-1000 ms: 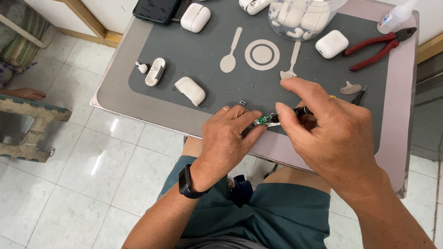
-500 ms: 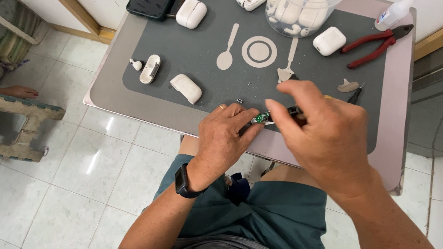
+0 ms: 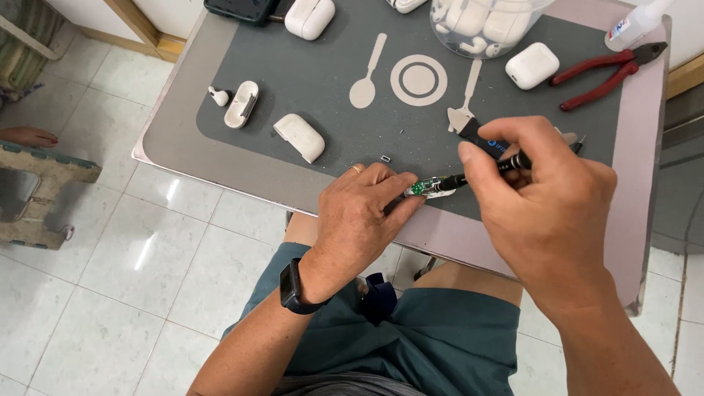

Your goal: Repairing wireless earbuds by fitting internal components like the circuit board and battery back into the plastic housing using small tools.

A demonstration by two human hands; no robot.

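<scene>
My left hand [image 3: 363, 216] rests on the near edge of the grey mat [image 3: 323, 66] and pinches a small green circuit board with a white part [image 3: 429, 188]. A black watch sits on that wrist. My right hand [image 3: 546, 205] grips a black screwdriver [image 3: 488, 147] like a pen, its tip touching the board. A tiny metal ring [image 3: 386, 158] lies on the mat just beyond my left fingers.
White earbud case halves [image 3: 301, 137] [image 3: 242, 103] and a loose earbud [image 3: 217, 96] lie at the left. A closed case [image 3: 532, 65], red pliers [image 3: 605, 73], a clear tub of earbuds [image 3: 484, 26], a glue bottle [image 3: 632, 26] and another case [image 3: 309, 16] sit at the back.
My right hand has lifted and shifted slightly right, showing more of the screwdriver's shaft. My left hand holds the board in the same place.
</scene>
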